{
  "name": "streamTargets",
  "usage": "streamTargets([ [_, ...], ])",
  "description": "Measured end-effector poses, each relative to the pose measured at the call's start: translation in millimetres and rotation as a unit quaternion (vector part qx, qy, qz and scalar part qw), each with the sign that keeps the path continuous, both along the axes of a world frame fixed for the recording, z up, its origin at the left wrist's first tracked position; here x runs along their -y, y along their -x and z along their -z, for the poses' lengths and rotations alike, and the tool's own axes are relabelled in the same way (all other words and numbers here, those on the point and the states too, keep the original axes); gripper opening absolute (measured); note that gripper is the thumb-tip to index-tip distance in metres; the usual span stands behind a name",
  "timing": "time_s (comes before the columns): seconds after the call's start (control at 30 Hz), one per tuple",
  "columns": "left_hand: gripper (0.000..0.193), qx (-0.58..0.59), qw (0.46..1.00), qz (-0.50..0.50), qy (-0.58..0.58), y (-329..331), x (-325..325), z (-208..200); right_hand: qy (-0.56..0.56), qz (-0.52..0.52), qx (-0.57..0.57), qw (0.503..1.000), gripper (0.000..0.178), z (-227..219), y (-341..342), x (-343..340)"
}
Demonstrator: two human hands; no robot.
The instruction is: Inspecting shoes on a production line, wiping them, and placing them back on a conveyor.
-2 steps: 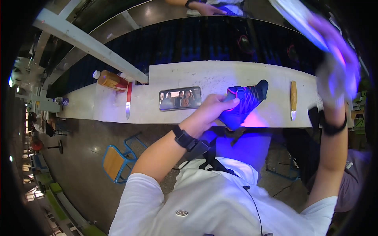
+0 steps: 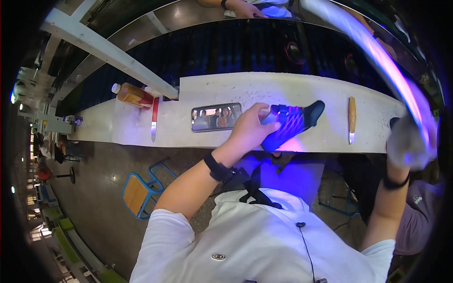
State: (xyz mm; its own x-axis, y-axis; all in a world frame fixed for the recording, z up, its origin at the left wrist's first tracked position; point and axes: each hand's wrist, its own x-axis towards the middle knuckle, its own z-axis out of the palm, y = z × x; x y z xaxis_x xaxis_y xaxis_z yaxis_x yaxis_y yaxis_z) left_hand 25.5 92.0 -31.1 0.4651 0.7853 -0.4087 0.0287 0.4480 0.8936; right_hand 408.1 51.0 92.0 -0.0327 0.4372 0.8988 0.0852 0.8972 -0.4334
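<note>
My left hand point(image 2: 252, 126) grips a dark shoe point(image 2: 296, 120) by its collar, thumb on the near side. The shoe lies tilted at the bench edge, its toe toward the far right; blue-violet light falls on its side and pink lines cross it. At the far right my right hand point(image 2: 409, 144) is smeared by motion, and its fingers cannot be made out. A long bright violet-white blurred thing, lamp-like point(image 2: 373, 47), stretches from the top edge down to that hand. Whether the hand grips it does not show.
On the pale bench point(image 2: 325, 89) lie a phone showing a video point(image 2: 216, 117), a red-handled knife point(image 2: 154, 118) and a wooden-handled tool point(image 2: 352, 120). A bottle point(image 2: 133, 95) lies beside a white post point(image 2: 113, 54). Beyond runs a dark conveyor point(image 2: 212, 49); a person's hand point(image 2: 243, 8) shows past it. A stool point(image 2: 139, 193) stands below.
My right hand has moved down and slightly right, and the bright long thing has shifted with it. The shoe has turned slightly, its toe a little farther right, still in my left hand.
</note>
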Motion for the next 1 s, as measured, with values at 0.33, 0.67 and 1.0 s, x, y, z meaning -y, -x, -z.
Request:
streamTargets([
  [0.33,0.040,-0.368,0.794,0.223,-0.429,-103,-29,-8,0.337,0.365,0.018,0.868,0.023,55,63,78],
  [0.67,0.050,0.042,0.801,-0.040,-0.596,-58,27,-11,0.365,0.156,-0.207,0.894,0.062,96,72,107],
  [1.0,0.023,-0.040,0.810,0.022,-0.584,-19,50,-39,0.430,-0.094,-0.142,0.887,0.030,73,131,76],
])
